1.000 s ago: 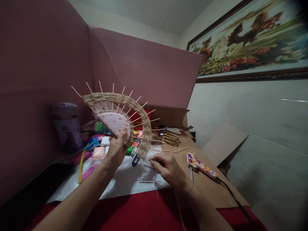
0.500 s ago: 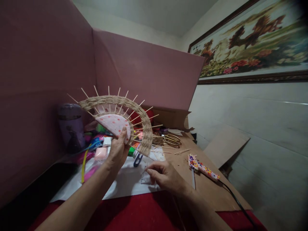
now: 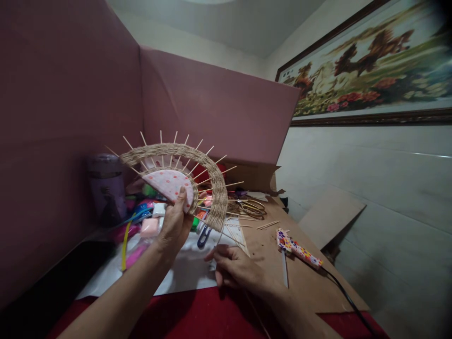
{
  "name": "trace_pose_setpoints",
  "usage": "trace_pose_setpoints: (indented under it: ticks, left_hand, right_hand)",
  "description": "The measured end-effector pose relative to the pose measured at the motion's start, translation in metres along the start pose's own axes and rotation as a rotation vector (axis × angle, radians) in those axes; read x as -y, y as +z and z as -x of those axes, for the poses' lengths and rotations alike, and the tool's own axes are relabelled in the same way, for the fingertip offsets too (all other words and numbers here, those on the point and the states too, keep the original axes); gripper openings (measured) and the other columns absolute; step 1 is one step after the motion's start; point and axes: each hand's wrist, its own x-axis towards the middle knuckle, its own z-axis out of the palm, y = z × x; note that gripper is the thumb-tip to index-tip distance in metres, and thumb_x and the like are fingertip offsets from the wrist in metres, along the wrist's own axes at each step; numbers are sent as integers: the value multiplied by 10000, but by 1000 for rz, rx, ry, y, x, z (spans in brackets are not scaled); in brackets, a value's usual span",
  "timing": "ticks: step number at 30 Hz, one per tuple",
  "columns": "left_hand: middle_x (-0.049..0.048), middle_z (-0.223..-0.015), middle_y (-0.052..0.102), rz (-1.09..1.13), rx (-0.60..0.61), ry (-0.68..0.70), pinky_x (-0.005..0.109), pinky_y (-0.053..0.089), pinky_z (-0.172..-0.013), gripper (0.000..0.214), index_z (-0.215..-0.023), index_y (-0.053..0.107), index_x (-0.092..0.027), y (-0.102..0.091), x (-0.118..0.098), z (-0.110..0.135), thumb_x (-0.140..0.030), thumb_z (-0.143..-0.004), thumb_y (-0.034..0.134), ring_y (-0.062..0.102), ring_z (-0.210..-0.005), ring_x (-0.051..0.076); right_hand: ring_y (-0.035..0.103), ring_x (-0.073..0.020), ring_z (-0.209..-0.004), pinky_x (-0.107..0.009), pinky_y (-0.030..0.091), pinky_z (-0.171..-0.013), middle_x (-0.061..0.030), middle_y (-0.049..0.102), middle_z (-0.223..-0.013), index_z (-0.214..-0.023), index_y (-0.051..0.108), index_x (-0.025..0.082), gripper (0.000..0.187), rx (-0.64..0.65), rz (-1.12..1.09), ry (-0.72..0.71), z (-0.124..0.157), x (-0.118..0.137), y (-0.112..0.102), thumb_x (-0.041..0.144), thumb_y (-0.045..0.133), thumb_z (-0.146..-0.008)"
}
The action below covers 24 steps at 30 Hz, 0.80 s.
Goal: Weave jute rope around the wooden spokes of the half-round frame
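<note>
My left hand [image 3: 177, 220] grips a fan-shaped weaving [image 3: 216, 188] by its polka-dot half-round centre [image 3: 173, 183], thumb on the front. Thin wooden sticks radiate from that centre through a wide band of woven twine, their tips poking past its outer edge. Below the band's lower right end, my right hand [image 3: 235, 266] has curled fingers closed on a thin strand of twine [image 3: 219, 238]. The strand runs up toward the band, and a loose length hangs below the hand over the red cloth. A dark blue-handled cutter [image 3: 204, 236] lies behind, between the hands.
A floral-patterned glue gun [image 3: 296, 248] with a black cord lies on the cardboard [image 3: 318, 292] at right. Scissors [image 3: 252, 207] and loose sticks [image 3: 268, 224] lie behind. Colourful clay packs [image 3: 149, 227] and a purple tumbler [image 3: 107, 190] stand left, near pink panels [image 3: 215, 103].
The weaving has shifted slightly right and down in view with my left hand. My right hand has turned, its fingers curling lower and its index finger pointing left.
</note>
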Motion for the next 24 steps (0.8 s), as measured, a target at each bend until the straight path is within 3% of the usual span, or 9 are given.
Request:
trace_pose_setpoints:
  ticks: [3,11,15,19,24]
  left_hand:
    - [77,-806,683,31,32,-59,303,547,-739,133,-864,613,-111,3,-1,2,-223,-804,576,657,-797,181]
    - [115,-812,684,12,62,-291,301,569,-632,171,-926,599,-87,4,0,8,-214,-833,532,666,-720,194]
    - [124,-819,677,-20,89,-337,261,552,-566,158,-927,601,-67,2,4,10,-157,-823,523,660,-674,179]
    - [133,-887,676,-33,123,-364,235,544,-612,195,-908,617,-58,2,5,11,-18,-778,477,656,-730,161]
    - [115,-826,691,-84,73,-366,210,533,-573,190,-849,637,-59,-1,6,10,-7,-752,482,650,-698,146]
  right_hand:
    - [309,-31,-312,-173,187,-334,62,507,-463,-970,586,150,502,-47,-35,5,3,4,-2,590,522,-735]
    - [282,-59,-417,-212,199,-410,62,381,-461,-665,594,162,367,-328,116,-172,0,13,-22,523,573,-724]
    - [320,-76,-458,-214,248,-449,51,416,-500,-713,612,177,277,-381,183,-227,-1,11,-34,447,561,-752]
    - [372,-90,-500,-217,293,-481,30,467,-548,-693,613,175,228,-452,356,-242,12,15,-46,373,536,-776]
    - [385,-102,-520,-227,296,-488,23,440,-543,-590,520,176,337,-547,502,-279,37,21,-51,417,483,-823]
